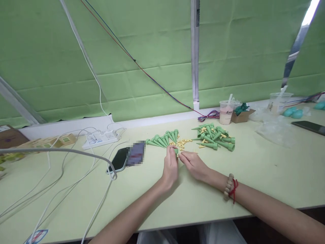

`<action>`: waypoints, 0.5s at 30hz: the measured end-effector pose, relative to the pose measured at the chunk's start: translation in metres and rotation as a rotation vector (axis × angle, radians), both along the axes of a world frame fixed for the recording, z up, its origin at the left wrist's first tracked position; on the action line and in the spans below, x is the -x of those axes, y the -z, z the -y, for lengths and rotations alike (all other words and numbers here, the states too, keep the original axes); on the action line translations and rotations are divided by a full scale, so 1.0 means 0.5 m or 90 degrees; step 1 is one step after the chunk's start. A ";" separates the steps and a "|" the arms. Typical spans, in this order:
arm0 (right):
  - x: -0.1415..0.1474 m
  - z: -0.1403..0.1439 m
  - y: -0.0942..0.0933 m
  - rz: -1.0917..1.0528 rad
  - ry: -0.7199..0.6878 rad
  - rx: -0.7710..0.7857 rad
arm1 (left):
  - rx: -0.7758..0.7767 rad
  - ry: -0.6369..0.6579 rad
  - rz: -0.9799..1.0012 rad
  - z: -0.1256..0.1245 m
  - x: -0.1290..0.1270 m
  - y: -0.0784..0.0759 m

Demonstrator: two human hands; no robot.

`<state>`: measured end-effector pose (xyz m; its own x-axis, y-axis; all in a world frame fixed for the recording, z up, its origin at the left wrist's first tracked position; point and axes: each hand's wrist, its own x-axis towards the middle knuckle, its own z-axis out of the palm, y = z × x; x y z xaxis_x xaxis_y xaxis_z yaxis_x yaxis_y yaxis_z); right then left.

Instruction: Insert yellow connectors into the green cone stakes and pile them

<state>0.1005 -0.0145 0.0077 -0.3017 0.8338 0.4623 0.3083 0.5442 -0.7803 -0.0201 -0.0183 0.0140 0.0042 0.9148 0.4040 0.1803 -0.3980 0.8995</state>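
Note:
Near the middle of the table, my left hand (170, 166) is closed around a green plastic plant-watering spike (176, 151), whose wide end shows beside the fingers. My right hand (195, 166) pinches a small yellow plug (178, 156) against that end; fingers hide most of the plug. Just beyond the hands lies a scatter of small yellow plugs (183, 142). To its left, several green spikes (159, 139) are fanned out in a row. On the right, more green spikes (214, 136) lie in a loose heap with some yellow pieces among them.
A phone (119, 159) lies left of my hands beside a blurred-out item (136, 153). White cables run from a power strip (101, 138) across the left side. Behind the heap stand a pink drink cup (225, 113) and a small cardboard box (242, 116). Clear plastic bags (275, 130) lie at right.

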 end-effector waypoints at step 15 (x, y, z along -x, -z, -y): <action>-0.019 0.000 -0.021 0.079 0.023 0.142 | 0.119 0.072 0.158 -0.003 -0.015 -0.003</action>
<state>0.1098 -0.0148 0.0182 -0.3126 0.9224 0.2268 0.4258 0.3495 -0.8346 -0.0125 -0.0169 0.0154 0.0326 0.9726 0.2303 -0.0887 -0.2267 0.9699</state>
